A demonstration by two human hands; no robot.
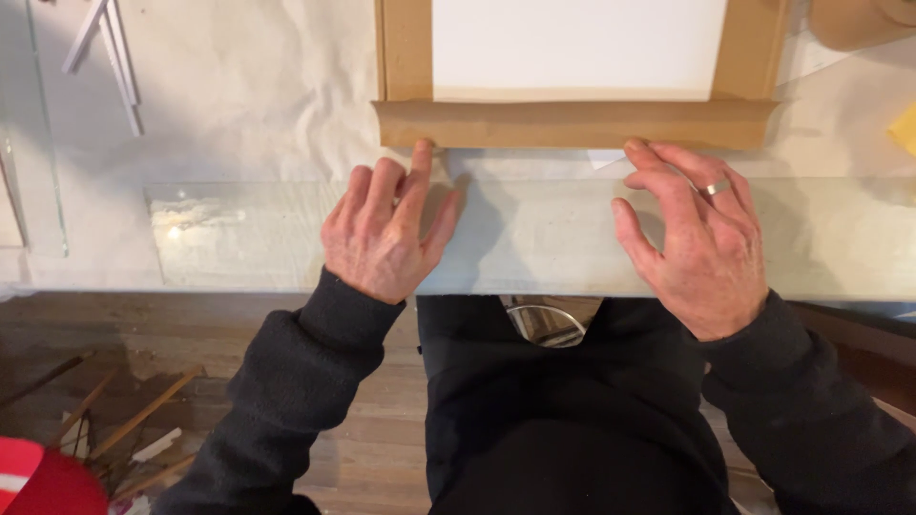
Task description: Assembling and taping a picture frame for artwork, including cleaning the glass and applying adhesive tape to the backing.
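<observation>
Resting palm-down on a long clear glass strip [239,234] that lies along the near edge of a white paper-covered worktable [248,86], both hands are open and grip nothing. The left hand [386,229] has its fingers spread, the index fingertip touching the lower edge of a folded brown kraft-paper flap [572,124]. The right hand [692,234], wearing a silver ring [714,188], reaches the same flap with its fingertips, further along. That flap runs across the bottom of a flat white panel bordered in brown paper [572,43], just beyond the glass. Thin white strips [110,52] lie at the far left, well apart.
</observation>
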